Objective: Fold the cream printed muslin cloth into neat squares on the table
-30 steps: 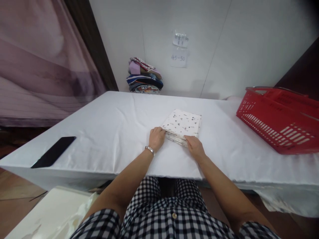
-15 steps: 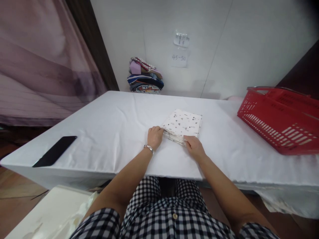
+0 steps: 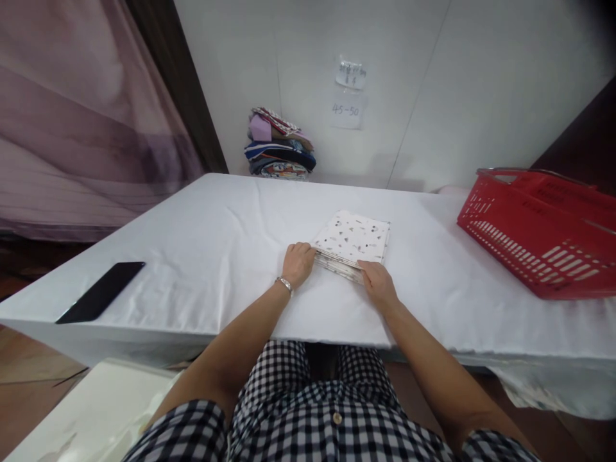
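A folded white cloth (image 3: 353, 235) with small dark printed motifs lies on the white-covered table (image 3: 202, 256), its layers stacked along the near edge. My left hand (image 3: 299, 262) pinches the cloth's near left corner. At the near right corner, my right hand (image 3: 378, 283) grips the layers between thumb and fingers. Between the two hands the near edge is slightly parted, showing several layers. Some fingertips of both hands are hidden under or behind the cloth.
A red plastic basket (image 3: 539, 237) stands on the table at the right. To the left lies a flat black tablet-like object (image 3: 102, 292). Folded fabrics (image 3: 280, 144) are piled beyond the far edge, against the wall. A white surface (image 3: 91, 410) sits low at the lower left.
Both hands stay at the cloth's near corners. The gap between the layers at the near edge looks a little wider. The view has shifted slightly.
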Demonstrator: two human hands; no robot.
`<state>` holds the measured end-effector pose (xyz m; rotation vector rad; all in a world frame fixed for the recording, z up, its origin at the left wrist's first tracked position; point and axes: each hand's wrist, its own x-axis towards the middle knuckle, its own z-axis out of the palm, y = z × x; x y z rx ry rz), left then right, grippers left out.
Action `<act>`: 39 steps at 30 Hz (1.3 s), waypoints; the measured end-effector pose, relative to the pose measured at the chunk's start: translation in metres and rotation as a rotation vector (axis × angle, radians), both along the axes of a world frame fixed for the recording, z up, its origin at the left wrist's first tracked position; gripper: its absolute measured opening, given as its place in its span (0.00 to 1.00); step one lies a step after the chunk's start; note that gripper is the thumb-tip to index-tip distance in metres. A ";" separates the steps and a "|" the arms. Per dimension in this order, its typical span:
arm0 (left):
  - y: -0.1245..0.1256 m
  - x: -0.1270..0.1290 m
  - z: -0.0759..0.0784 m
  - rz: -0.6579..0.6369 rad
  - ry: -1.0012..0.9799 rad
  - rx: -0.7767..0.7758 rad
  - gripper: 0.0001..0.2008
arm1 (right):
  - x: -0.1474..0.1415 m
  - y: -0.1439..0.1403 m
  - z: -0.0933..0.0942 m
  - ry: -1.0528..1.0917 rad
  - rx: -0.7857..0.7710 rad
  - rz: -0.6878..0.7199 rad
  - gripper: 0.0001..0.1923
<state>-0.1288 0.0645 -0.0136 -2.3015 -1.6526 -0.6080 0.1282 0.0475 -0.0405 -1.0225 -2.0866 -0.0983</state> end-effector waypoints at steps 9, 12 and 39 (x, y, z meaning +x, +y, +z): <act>-0.003 -0.008 -0.003 -0.045 -0.041 0.019 0.09 | 0.003 -0.003 -0.002 -0.094 -0.039 0.034 0.15; -0.002 -0.008 -0.006 -0.052 -0.107 0.057 0.09 | 0.002 -0.005 0.000 -0.107 -0.066 0.040 0.16; -0.055 0.023 0.004 -0.354 -0.169 -0.095 0.11 | 0.062 -0.027 0.000 -0.196 -0.014 -0.049 0.21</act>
